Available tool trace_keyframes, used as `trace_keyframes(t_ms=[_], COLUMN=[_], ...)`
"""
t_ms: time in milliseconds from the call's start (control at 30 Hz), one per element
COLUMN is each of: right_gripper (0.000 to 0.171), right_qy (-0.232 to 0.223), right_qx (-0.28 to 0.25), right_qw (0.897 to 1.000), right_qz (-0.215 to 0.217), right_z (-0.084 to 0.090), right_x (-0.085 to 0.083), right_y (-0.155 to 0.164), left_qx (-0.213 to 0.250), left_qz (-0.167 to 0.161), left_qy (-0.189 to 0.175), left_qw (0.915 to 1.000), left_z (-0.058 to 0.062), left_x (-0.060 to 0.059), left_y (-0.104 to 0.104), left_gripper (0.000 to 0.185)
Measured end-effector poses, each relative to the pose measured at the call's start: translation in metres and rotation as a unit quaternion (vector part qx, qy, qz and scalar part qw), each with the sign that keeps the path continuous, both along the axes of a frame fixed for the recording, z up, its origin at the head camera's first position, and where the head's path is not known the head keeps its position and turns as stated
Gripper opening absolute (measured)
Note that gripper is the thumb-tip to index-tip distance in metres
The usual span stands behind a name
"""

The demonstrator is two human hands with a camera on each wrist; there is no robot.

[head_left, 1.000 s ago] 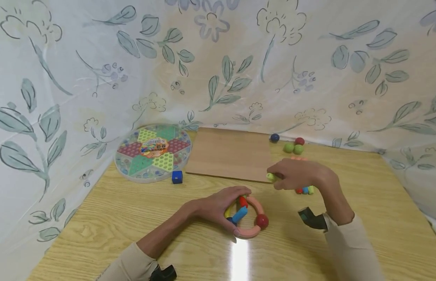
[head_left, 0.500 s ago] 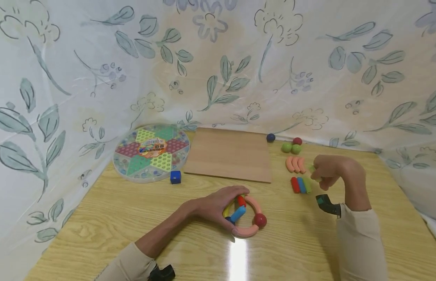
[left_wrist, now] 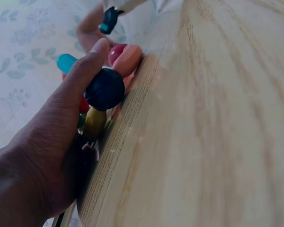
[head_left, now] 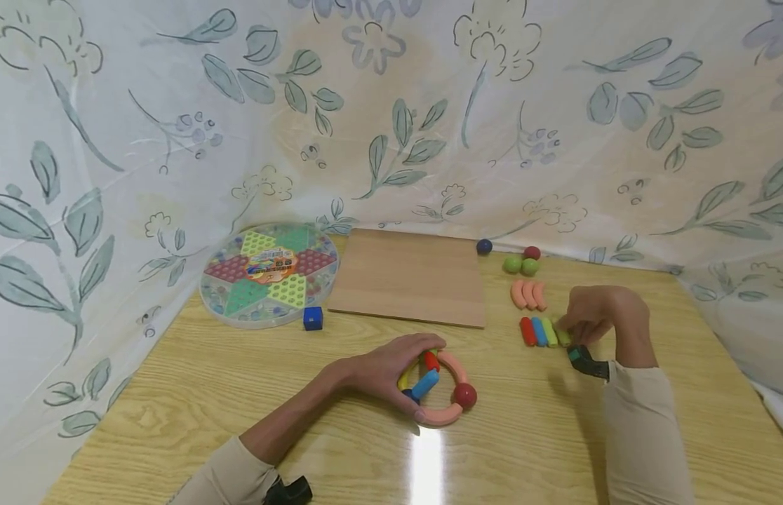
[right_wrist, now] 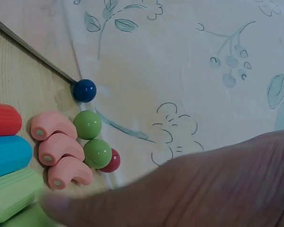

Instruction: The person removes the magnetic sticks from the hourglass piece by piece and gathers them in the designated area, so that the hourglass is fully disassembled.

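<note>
My left hand [head_left: 391,368] grips a ring built from toy rods and balls, low over the table. The ring has peach curved rods [head_left: 442,416], a red ball [head_left: 465,396], a blue rod [head_left: 426,384] that slants upward and a red rod [head_left: 432,361]. In the left wrist view, a dark blue ball [left_wrist: 105,89] and a yellow rod [left_wrist: 94,123] show beside the thumb. My right hand [head_left: 598,312] pinches a green rod [head_left: 563,338] at the right end of a row: red rod [head_left: 527,331], blue rod [head_left: 539,332], light green rod [head_left: 550,332].
Behind the row lie peach curved rods [head_left: 528,295], two green balls [head_left: 512,264], a red ball [head_left: 532,252] and a dark blue ball [head_left: 484,246]. A wooden board [head_left: 407,277], a round star-patterned game board [head_left: 269,273] and a blue cube [head_left: 313,318] stand further left. A floral cloth hangs behind.
My right hand has moved right from near the wooden board and come down with the green rod at the end of the row. My left hand keeps its grip on the ring.
</note>
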State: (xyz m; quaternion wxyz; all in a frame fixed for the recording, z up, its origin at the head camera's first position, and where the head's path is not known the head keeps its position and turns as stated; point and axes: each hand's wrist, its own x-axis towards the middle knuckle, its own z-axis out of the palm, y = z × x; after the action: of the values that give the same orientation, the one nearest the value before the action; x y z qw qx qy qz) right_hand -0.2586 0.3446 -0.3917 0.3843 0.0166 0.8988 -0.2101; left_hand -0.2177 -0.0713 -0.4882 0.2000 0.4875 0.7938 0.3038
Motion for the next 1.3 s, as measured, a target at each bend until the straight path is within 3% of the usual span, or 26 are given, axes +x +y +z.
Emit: trace_keyframes(t_ms=[533,700,900,1167,1300], right_gripper=[0.034,0.037,0.012,0.027,0.029], right_qy=[0.005,0.033,0.103,0.130,0.146], right_qx=[-0.011,-0.048,-0.110,-0.105,-0.119], right_qw=[1.000,0.996,0.971,0.937,0.916], right_qz=[-0.008,0.061,0.184,0.306,0.353], right_z=[0.012,0.028,0.048,0.049,0.044], right_x=[0.004,0.005,0.012,0.030,0.040], right_y=[-0.007,-0.018,-0.050,-0.123,-0.153], left_qx=[-0.003,0.001,0.009,0.001,0.024], left_qz=[-0.001,-0.004,0.005,0.016,0.000], left_qy=[-0.002,0.003,-0.021,-0.027,-0.021], left_qw=[1.0000,1.0000,0.9997,0.9995,0.9995], left_z=[0.000,0.001,0.004,0.002,0.001], left_x=[-0.002,-0.001,-0.001,-0.001,-0.002], left_y=[0.000,-0.001,0.000,-0.001,0.002], left_gripper=[0.106,0.107,0.115,0.120,0.117])
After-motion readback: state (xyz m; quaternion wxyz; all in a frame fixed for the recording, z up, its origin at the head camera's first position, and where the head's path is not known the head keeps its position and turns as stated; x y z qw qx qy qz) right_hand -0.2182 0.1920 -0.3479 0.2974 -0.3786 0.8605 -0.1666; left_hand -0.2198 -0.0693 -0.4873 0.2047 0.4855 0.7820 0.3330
